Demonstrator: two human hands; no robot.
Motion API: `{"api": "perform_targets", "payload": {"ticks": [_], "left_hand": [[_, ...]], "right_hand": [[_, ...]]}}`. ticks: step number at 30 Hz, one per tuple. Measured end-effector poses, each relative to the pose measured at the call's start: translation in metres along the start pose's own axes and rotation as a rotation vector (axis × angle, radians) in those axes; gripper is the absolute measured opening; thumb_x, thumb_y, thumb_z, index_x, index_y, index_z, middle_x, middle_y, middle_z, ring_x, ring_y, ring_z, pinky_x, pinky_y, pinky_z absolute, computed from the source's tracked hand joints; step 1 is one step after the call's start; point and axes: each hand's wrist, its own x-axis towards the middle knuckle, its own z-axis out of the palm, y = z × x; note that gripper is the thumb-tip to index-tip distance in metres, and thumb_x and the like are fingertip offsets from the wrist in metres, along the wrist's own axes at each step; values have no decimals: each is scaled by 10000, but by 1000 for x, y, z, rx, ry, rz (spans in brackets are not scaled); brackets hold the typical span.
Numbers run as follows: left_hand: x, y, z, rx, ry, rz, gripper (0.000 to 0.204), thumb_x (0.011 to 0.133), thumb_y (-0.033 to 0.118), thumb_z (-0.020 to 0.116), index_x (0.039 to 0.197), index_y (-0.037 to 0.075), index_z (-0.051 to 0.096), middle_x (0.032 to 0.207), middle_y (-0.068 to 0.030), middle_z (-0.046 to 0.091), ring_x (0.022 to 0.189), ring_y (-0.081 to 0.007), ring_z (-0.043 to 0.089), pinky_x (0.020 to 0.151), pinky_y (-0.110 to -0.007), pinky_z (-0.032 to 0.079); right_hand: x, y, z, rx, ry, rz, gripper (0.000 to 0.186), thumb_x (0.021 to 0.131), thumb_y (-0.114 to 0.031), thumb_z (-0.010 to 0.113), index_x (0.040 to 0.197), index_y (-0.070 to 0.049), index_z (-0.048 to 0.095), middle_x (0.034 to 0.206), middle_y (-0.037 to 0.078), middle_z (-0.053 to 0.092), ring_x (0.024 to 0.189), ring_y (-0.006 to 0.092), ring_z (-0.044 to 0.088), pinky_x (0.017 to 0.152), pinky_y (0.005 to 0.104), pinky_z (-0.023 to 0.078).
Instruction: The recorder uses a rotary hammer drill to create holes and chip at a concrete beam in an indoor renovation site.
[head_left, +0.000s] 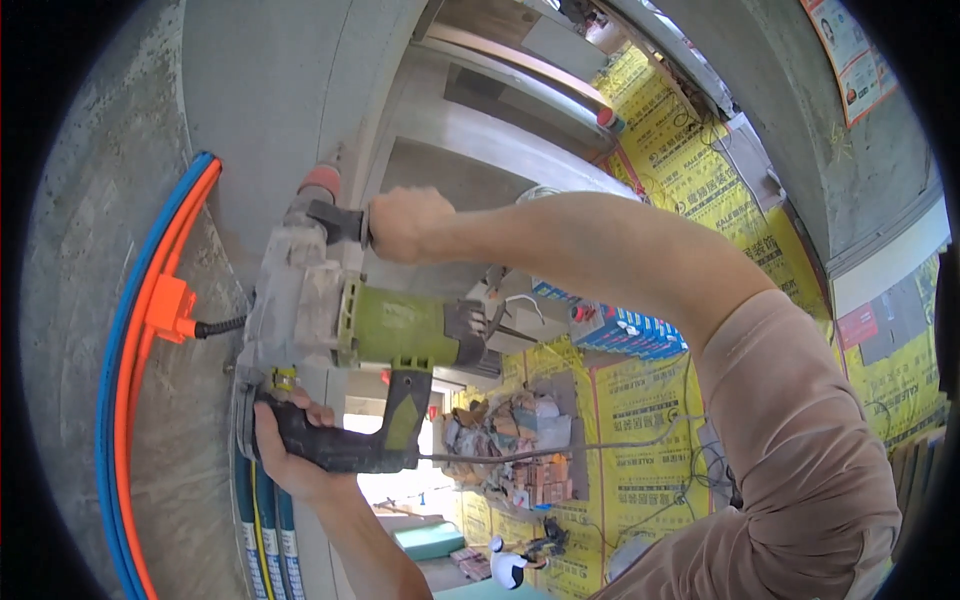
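Both of my hands are closed around a dusty corded rotary hammer drill (pixel 400 325) with a green motor housing. My right hand (pixel 408 222) makes a fist around its black side handle near the front. Lower left, my left hand (pixel 292 465) wraps the black rear handle, thumb and fingertips showing. The red collar (pixel 321 180) and short visible bit point at a grey wall (pixel 270 100). Pale dust marks the wall by the tip; whether the bit is inside it I cannot tell. A power cord (pixel 540 456) runs rightward from the rear handle.
Left of the drill, orange conduits (pixel 150 300), a blue conduit (pixel 112 400) and an orange junction box (pixel 170 306) line concrete. Blue boxes (pixel 640 335), a heap of bags (pixel 510 425) and loose cables lie on yellow floor sheeting (pixel 640 430). Another person (pixel 508 568) is farther off.
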Motion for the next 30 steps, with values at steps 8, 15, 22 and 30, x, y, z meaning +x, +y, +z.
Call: {"api": "perform_targets", "payload": {"ticks": [8,15,22,30], "left_hand": [[7,-20,-33,-74,-105,-37,245,986,324,534,937,83,528,745,-67,548,595,-155,499,584,-280,434],[8,-17,-33,-166,-194,-52,247,996,325,522,939,85,531,730,-51,547,586,-140,482,562,-280,413],[2,-21,-23,-134,-154,-26,257,998,330,523,942,79,529,729,-50,538,580,-141,479,557,-275,406],[-1,-14,-8,-63,5,-11,266,983,345,554,974,79,541,760,-68,548,612,-138,506,590,-248,459]], "right_hand": [[11,6,2,-91,-52,-37,228,750,-128,609,913,-18,724,931,195,715,906,352,704,778,438,565],[11,9,-2,-80,-15,-52,229,750,-133,613,909,-14,726,934,194,716,898,350,706,765,438,566],[9,13,-2,-69,-2,-74,218,740,-132,603,873,1,713,904,210,713,850,378,705,751,456,568],[11,11,2,-43,-19,-33,230,744,-140,624,907,-7,718,919,205,712,886,356,705,759,442,562]]}}
